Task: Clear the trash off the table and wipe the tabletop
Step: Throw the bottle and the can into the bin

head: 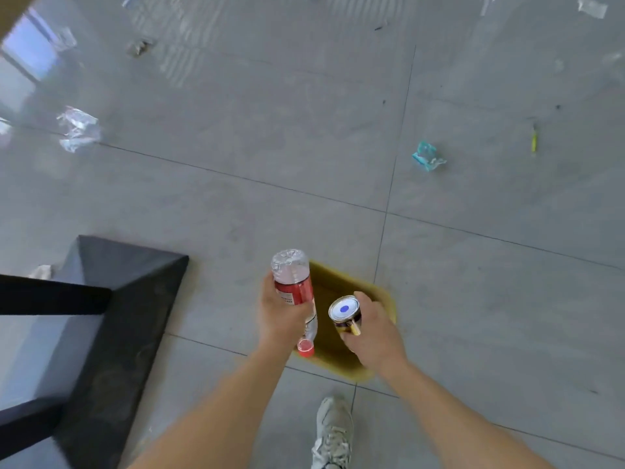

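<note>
Above the yellow plastic bin [378, 296] at six o'clock, your left hand [280, 316] clasps a light, crushable clear plastic bottle [293, 286] mid-body; your right hand [375, 330] wraps a rigid small tin can [345, 314].

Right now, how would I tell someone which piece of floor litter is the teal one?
Start at the yellow bin under the hands, then look up and right across the grey tiled floor. The teal wrapper lies crumpled just right of the tile seam. It is the only blue-green scrap; the others are clear plastic.
</note>
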{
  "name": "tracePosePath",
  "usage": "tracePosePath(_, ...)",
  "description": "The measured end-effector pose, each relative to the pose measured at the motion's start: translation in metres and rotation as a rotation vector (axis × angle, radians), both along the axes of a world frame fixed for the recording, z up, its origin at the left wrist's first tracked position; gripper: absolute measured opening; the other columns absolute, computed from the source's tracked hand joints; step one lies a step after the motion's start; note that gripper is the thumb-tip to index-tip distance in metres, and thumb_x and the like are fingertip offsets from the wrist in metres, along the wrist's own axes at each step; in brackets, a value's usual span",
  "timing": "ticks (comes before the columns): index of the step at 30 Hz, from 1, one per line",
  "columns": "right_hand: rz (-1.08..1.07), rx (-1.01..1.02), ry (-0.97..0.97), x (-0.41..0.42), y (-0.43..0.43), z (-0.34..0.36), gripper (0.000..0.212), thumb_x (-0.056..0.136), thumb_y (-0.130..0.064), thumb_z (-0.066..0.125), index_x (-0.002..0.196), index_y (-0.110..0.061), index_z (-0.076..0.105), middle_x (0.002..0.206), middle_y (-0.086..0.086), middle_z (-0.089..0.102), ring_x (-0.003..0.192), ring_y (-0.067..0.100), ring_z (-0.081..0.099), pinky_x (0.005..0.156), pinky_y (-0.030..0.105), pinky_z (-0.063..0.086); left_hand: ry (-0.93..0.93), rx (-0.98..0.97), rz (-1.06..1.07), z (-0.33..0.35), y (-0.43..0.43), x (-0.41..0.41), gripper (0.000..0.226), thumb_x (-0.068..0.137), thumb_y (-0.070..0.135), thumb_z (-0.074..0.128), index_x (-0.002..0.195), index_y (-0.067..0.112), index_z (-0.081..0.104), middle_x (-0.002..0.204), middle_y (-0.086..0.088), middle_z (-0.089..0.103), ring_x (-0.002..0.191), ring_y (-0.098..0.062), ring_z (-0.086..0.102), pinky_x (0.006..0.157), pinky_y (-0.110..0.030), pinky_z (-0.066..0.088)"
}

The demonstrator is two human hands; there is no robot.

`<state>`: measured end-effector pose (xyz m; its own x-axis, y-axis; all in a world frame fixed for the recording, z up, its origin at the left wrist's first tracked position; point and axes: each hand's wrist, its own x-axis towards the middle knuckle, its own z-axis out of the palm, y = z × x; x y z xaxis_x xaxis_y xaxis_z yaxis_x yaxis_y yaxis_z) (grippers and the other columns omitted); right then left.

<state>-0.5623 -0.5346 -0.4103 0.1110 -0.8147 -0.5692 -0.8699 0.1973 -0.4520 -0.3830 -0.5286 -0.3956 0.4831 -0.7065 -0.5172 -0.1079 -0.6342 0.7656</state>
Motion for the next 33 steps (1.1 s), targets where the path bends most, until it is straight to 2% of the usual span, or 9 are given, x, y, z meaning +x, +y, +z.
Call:
tracePosePath(5, 0.056, 0.036, 0.073, -0.007, 0.005, -0.055, 0.079, 0.084, -0.032, 0.074, 0.147, -0.026, 0.026, 0.132, 0.003, 0.047, 0.115, 0.023, 0.053, 0.095, 0.034, 0.048, 0.006, 0.080, 0.071, -0.060, 0.007, -0.011, 0.064, 0.054, 0.016, 0.086, 0.107, 0.033, 0.053, 0.096, 0.009, 0.067, 0.089, -0.014, 0.065, 0.081, -0.043, 0.056)
tracePosePath(9, 0.122, 0.032, 0.136, -0.005, 0.001, -0.086, 0.076, 0.086, -0.032, 0.073, 0.146, -0.025, 0.027, 0.131, 0.005, 0.049, 0.114, 0.025, 0.054, 0.094, 0.035, 0.048, -0.018, 0.104, 0.052, -0.089, 0.005, -0.021, 0.072, 0.053, 0.025, 0.090, 0.109, 0.039, 0.048, 0.098, 0.016, 0.063, 0.088, -0.006, 0.061, 0.073, -0.028, 0.052)
tracePosePath(14, 0.152, 0.023, 0.176, -0.002, -0.003, -0.108, 0.073, 0.088, -0.028, 0.069, 0.147, -0.025, 0.026, 0.131, 0.006, 0.050, 0.113, 0.026, 0.056, 0.093, 0.036, 0.050, -0.083, 0.125, 0.014, -0.113, 0.005, -0.029, 0.078, 0.057, 0.030, 0.092, 0.111, 0.048, 0.038, 0.096, 0.024, 0.056, 0.087, -0.004, 0.057, 0.074, -0.028, 0.050)
tracePosePath(16, 0.160, 0.019, 0.185, -0.001, -0.004, -0.113, 0.074, 0.090, -0.028, 0.068, 0.148, -0.025, 0.023, 0.134, 0.007, 0.050, 0.115, 0.027, 0.056, 0.094, 0.036, 0.050, -0.099, 0.149, -0.003, -0.119, 0.003, -0.029, 0.079, 0.059, 0.030, 0.092, 0.115, 0.046, 0.038, 0.105, 0.018, 0.059, 0.093, -0.009, 0.058, 0.076, -0.029, 0.049)
tracePosePath(18, 0.147, 0.009, 0.191, -0.001, -0.006, -0.115, 0.074, 0.091, -0.027, 0.066, 0.150, -0.025, 0.022, 0.138, 0.007, 0.049, 0.119, 0.027, 0.055, 0.098, 0.038, 0.049, -0.121, 0.197, -0.028, -0.123, 0.002, -0.030, 0.086, 0.062, 0.031, 0.091, 0.130, 0.037, 0.037, 0.121, 0.008, 0.058, 0.105, -0.018, 0.058, 0.083, -0.035, 0.053)
tracePosePath(20, 0.131, -0.003, 0.191, -0.003, -0.010, -0.115, 0.069, 0.092, -0.027, 0.064, 0.150, -0.025, 0.026, 0.139, 0.006, 0.049, 0.120, 0.027, 0.054, 0.101, 0.039, 0.048, -0.130, 0.263, -0.043, -0.125, 0.002, -0.030, 0.099, 0.068, 0.031, 0.088, 0.146, 0.029, 0.026, 0.135, 0.002, 0.051, 0.118, -0.025, 0.055, 0.091, -0.042, 0.051)
tracePosePath(24, 0.129, -0.016, 0.184, -0.006, -0.017, -0.109, 0.059, 0.094, -0.026, 0.061, 0.146, -0.025, 0.033, 0.136, 0.004, 0.050, 0.120, 0.026, 0.052, 0.101, 0.039, 0.048, -0.194, 0.281, -0.128, -0.117, 0.001, -0.028, 0.093, 0.078, 0.032, 0.080, 0.150, 0.027, 0.020, 0.144, -0.002, 0.043, 0.125, -0.027, 0.049, 0.096, -0.043, 0.049)
tracePosePath(28, 0.114, -0.015, 0.153, -0.006, -0.020, -0.100, 0.058, 0.093, -0.026, 0.060, 0.146, -0.026, 0.035, 0.134, 0.003, 0.051, 0.119, 0.026, 0.051, 0.101, 0.040, 0.049, -0.293, 0.262, -0.312, -0.105, 0.001, -0.023, 0.078, 0.086, 0.030, 0.069, 0.149, 0.030, 0.023, 0.144, -0.001, 0.039, 0.119, -0.024, 0.051, 0.090, -0.038, 0.052)
tracePosePath(33, 0.139, -0.010, 0.147, -0.005, -0.023, -0.088, 0.058, 0.094, -0.029, 0.058, 0.147, -0.025, 0.034, 0.132, 0.002, 0.051, 0.117, 0.024, 0.050, 0.098, 0.039, 0.050, -0.379, 0.222, -0.521, -0.089, 0.001, -0.017, 0.071, 0.089, 0.032, 0.062, 0.149, 0.031, 0.023, 0.140, 0.003, 0.039, 0.106, -0.016, 0.054, 0.072, -0.023, 0.048)
